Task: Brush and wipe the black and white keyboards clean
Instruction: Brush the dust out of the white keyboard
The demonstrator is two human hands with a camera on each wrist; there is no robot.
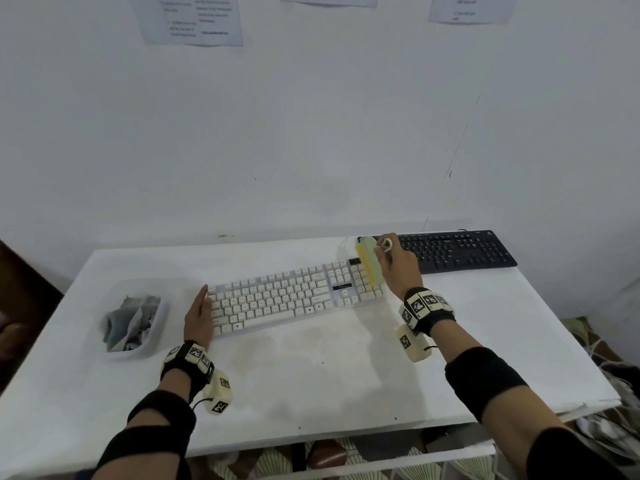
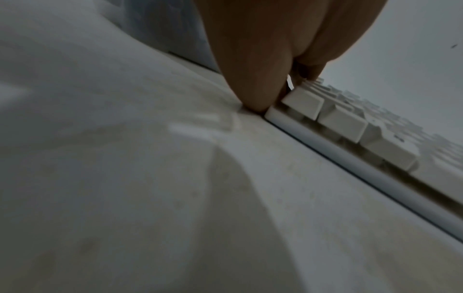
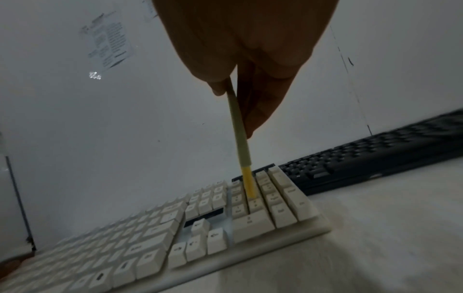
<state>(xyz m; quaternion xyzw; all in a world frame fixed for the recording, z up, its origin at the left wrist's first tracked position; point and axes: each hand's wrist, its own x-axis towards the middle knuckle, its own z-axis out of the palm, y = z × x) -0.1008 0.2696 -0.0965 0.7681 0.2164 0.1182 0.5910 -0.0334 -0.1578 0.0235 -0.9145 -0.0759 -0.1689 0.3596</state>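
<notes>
A white keyboard (image 1: 287,299) lies across the middle of the white table (image 1: 311,382). My left hand (image 1: 199,315) rests with straight fingers against its left end, touching the corner keys (image 2: 303,103). My right hand (image 1: 398,263) grips a pale green brush (image 1: 372,263) with yellow bristles, held over the number pad at the right end. In the right wrist view the brush (image 3: 241,138) stands nearly upright, bristle tips (image 3: 250,188) down between number-pad keys of the keyboard (image 3: 175,237). A black keyboard (image 1: 457,249) lies at the back right, also seen as the black keyboard (image 3: 375,154).
A clear plastic tub (image 1: 133,317) holding grey crumpled cloths sits left of the white keyboard. The wall rises right behind the table, with papers (image 1: 187,19) taped on it. The table's near edge and right edge drop off to a cluttered floor.
</notes>
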